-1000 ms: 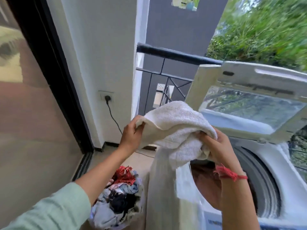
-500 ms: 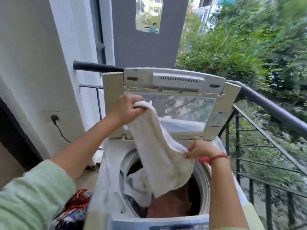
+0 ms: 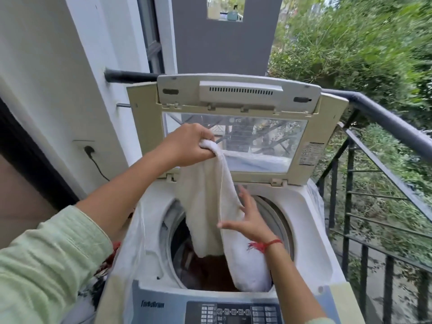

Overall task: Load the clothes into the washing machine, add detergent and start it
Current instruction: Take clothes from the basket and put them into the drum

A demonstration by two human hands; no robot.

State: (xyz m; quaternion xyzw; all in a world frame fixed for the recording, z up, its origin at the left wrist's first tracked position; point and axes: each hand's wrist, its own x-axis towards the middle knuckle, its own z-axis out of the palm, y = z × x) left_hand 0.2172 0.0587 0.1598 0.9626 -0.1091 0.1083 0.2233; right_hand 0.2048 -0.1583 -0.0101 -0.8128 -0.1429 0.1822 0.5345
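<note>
My left hand [image 3: 187, 146] is clenched round the top corner of the white terry towel [image 3: 205, 202], holding it up in front of the raised beige lid [image 3: 238, 94] with its glass window. The towel hangs into the round drum of the white top-loading washing machine [image 3: 301, 206], its lower end beside a rust-brown garment [image 3: 210, 272] inside. My right hand [image 3: 250, 220], fingers straight and spread, touches the towel's side above the drum. The dark metal balcony railing [image 3: 385, 118] runs close behind the lid and along the right. A black plug in a wall socket [image 3: 88, 149] sits left, and the grey button panel [image 3: 233, 312] lies nearest me.
</note>
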